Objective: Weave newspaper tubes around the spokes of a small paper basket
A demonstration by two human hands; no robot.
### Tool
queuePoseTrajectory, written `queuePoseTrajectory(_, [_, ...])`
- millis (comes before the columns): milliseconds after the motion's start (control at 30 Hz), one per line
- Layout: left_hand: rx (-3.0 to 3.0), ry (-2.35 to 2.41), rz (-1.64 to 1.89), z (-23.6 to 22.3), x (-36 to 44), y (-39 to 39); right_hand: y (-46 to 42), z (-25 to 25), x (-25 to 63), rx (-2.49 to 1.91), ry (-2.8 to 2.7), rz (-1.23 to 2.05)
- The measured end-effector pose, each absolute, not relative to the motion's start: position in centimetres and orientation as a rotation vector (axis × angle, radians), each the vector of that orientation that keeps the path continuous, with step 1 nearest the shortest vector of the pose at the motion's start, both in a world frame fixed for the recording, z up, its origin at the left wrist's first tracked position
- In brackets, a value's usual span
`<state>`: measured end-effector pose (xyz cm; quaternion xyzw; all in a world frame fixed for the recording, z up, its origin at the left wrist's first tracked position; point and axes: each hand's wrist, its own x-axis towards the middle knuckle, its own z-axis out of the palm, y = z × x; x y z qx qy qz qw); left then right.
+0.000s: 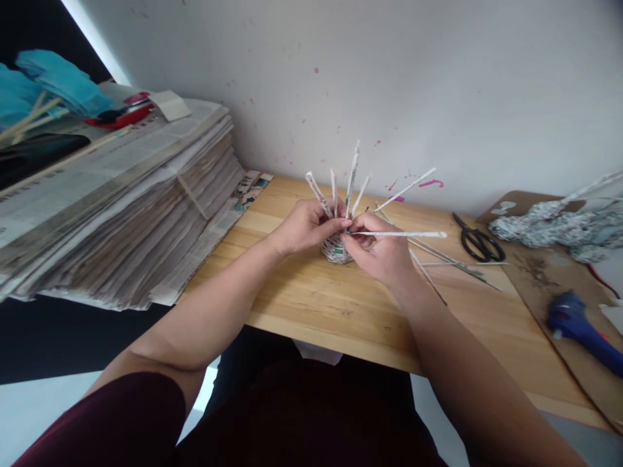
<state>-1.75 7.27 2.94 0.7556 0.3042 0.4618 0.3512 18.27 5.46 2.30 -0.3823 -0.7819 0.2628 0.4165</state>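
A small basket woven from rolled newspaper tubes [337,250] rests on the wooden table, with several paper tubes sticking up and out from its rim. My left hand [311,226] is closed at the rim, its thumb pressed against the base of an upright tube [352,176]. Fingers of my right hand [382,248] pinch close by at the rim, where a paper tube [403,234] runs out to the right across that hand. The fingertips of both hands nearly meet, and they hide part of the weave.
Loose paper tubes [455,263] and black-handled scissors [479,243] lie to the right. Beyond them are a blue glue gun [584,331] on brown cardboard [535,285] and a woven paper piece [540,220]. A tall newspaper stack [141,214] stands left; a wall [389,84] rises behind.
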Motion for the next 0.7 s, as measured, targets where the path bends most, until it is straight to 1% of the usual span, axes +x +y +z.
queuePoseTrajectory(167, [2.041,0.797,1.222,3.2,-1.9,7.0,5.8,2.2,18.6,-0.932,-1.944,0.73])
queuePoseTrajectory(367, [2.106,0.854,1.204,3.5,-2.0,6.7,6.1,2.4,18.9,-0.928,-2.036,0.549])
queuePoseTrajectory(533, [2.172,0.862,1.184,3.5,-2.4,6.8,5.9,3.0,19.1,-0.907,-2.094,0.523])
queuePoseTrajectory(700, [2.112,0.816,1.159,4.0,-2.8,6.9,5.8,3.0,19.1,-0.893,-2.117,0.453])
